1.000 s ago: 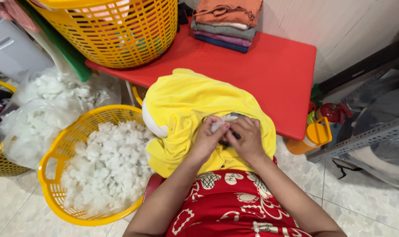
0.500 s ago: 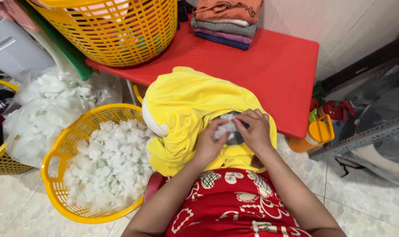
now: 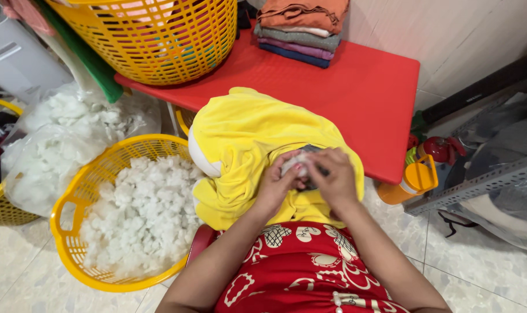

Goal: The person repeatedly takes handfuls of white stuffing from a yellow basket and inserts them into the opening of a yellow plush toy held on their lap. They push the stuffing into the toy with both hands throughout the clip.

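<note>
Both hands meet over the yellow plush cover (image 3: pixel 246 139) lying on the person's lap against the red table (image 3: pixel 356 87), the left hand (image 3: pixel 277 184) and right hand (image 3: pixel 333 177) pinching a white stuffing wad (image 3: pixel 292 163) at its dark opening, beside a yellow basket (image 3: pixel 66 232) of loose white filling.

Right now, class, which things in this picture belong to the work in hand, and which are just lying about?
In use:
left hand
right hand
wad of white stuffing
yellow plush cover
low yellow basket of stuffing

Lying about:
stack of folded clothes
tall yellow basket
red table
orange bottle
</note>
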